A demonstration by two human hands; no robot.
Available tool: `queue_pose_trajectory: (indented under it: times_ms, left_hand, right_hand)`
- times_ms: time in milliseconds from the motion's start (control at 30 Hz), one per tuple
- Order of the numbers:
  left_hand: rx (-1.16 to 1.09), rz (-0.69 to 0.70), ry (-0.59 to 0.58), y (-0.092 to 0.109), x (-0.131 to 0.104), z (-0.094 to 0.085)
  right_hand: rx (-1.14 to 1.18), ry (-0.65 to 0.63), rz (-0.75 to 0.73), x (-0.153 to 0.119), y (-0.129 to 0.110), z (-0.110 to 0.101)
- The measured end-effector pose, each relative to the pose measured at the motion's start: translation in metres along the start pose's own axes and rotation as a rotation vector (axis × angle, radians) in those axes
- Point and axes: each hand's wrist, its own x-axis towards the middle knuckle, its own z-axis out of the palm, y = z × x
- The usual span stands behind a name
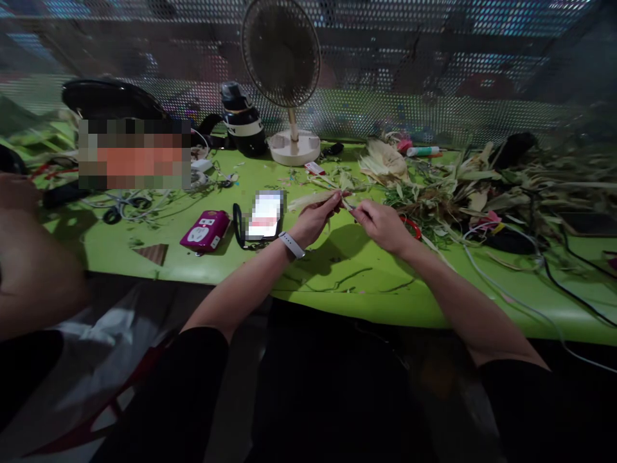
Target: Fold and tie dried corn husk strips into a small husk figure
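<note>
My left hand (315, 218), with a pale band on its wrist, is closed in a pinch above the green table. A pale dried husk strip (306, 200), like corn husk, sticks out from it to the left. Close by on the right, my right hand (383, 224) is closed too, thumb against fingers. Something thin and light spans the small gap between the two hands' fingertips, too small to name. Just beyond my right wrist lies a red ring-shaped handle (411, 227), partly hidden. A lit phone (266, 215) lies left of my left hand.
A fan (293, 145) and a black bottle (245, 132) stand at the back by a perforated screen. Dried husks and stems (457, 180) heap up on the right, with cables. A magenta power socket (206, 231) sits left. Another person's arm (33, 257) rests at far left.
</note>
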Motion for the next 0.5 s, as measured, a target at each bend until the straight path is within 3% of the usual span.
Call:
queue_pose_trajectory:
  times_ms: [200,367,500]
  left_hand:
    - [-0.026,-0.053,0.072,0.002,0.001,0.001]
    - [-0.073,-0.068,0.042,0.009,0.001,0.003]
    - [-0.043,-0.111,-0.037,0.009,-0.001,0.005]
  right_hand:
    - [-0.019,-0.026,-0.050,0.000,0.001,0.001]
    - [0.054,-0.017,0.011,0.001,0.001,-0.003]
    - [0.056,0.191,0.005,0.003,0.008,-0.012]
